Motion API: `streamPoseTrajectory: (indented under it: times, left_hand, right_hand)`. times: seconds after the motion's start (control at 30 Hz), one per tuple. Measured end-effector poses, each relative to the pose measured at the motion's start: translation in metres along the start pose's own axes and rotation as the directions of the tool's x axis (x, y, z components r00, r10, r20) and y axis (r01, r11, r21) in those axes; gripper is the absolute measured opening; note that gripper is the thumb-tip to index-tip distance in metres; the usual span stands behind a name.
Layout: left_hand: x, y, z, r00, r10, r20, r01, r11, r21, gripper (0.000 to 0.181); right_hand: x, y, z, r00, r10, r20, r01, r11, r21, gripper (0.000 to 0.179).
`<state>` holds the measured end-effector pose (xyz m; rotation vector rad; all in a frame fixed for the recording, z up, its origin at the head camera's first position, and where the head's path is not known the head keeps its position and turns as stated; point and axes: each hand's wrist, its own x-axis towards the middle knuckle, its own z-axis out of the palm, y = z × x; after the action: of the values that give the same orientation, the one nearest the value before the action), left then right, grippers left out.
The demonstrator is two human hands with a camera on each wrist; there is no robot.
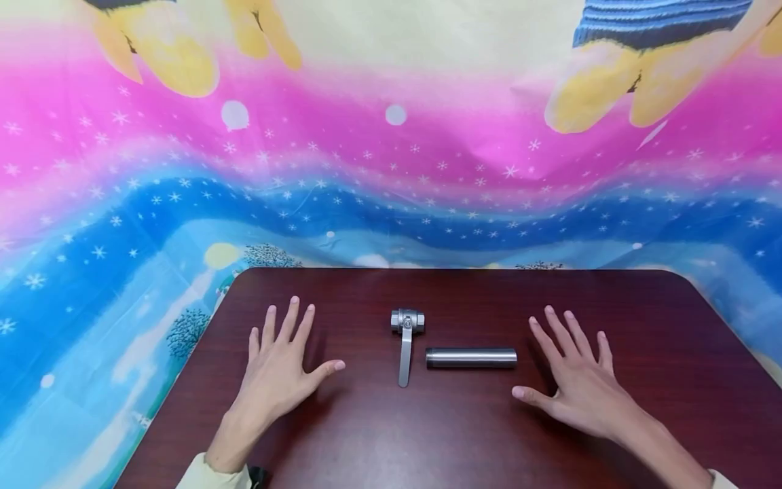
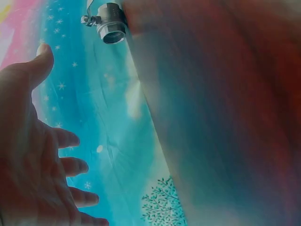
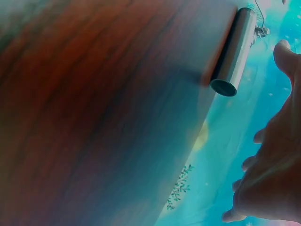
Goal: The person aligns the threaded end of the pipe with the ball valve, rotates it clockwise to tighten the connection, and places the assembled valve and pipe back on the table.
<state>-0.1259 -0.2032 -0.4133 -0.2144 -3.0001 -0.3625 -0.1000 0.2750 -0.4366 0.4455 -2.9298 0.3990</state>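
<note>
A steel ball valve (image 1: 407, 322) with a flat lever handle (image 1: 405, 360) lies mid-table, its lever pointing toward the person. Just right of it and closer to the person lies a short steel pipe (image 1: 471, 358), with threads at its left end. My left hand (image 1: 275, 373) is spread palm down to the left of the valve, holding nothing. On the other side, my right hand (image 1: 580, 387) is likewise spread, its thumb near the pipe's right end. The left wrist view shows the valve (image 2: 112, 23) beyond the thumb; the right wrist view shows the pipe's open end (image 3: 224, 88).
The dark reddish-brown table (image 1: 391, 435) has rounded far corners. Behind it hangs a printed cloth (image 1: 391, 156) in pink and blue with snowflakes, reaching down past the table's far and left edges. Light sleeves (image 1: 210, 473) cover the forearms.
</note>
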Motion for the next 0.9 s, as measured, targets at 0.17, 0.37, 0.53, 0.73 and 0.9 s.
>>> streamPoseTrajectory:
  times: [0.17, 0.37, 0.53, 0.73, 0.9]
  left_hand:
    - [0.008, 0.007, 0.001, 1.0, 0.029, -0.006, -0.029, 0.999, -0.021, 0.112]
    - [0.019, 0.014, 0.008, 0.997, 0.068, 0.029, -0.066, 0.996, -0.066, 0.109]
    - [0.028, 0.02, 0.013, 0.993, 0.11, 0.052, -0.104, 0.989, -0.109, 0.105]
    - [0.037, 0.026, 0.017, 0.983, 0.166, 0.074, -0.153, 0.976, -0.155, 0.1]
    - [0.046, 0.03, 0.02, 0.974, 0.209, 0.092, -0.185, 0.958, -0.217, 0.095]
  right_hand:
    - [0.005, -0.003, 0.003, 1.0, -0.013, 0.019, 0.013, 1.0, 0.018, 0.118]
    - [0.011, -0.01, 0.005, 0.997, -0.018, 0.069, 0.014, 0.998, 0.056, 0.115]
    - [0.014, -0.013, 0.007, 0.995, -0.056, 0.084, 0.045, 0.992, 0.119, 0.112]
    - [0.019, -0.012, 0.006, 0.99, -0.113, 0.089, 0.096, 0.978, 0.184, 0.11]
    - [0.022, -0.014, 0.005, 0.987, -0.124, 0.102, 0.097, 0.966, 0.239, 0.104]
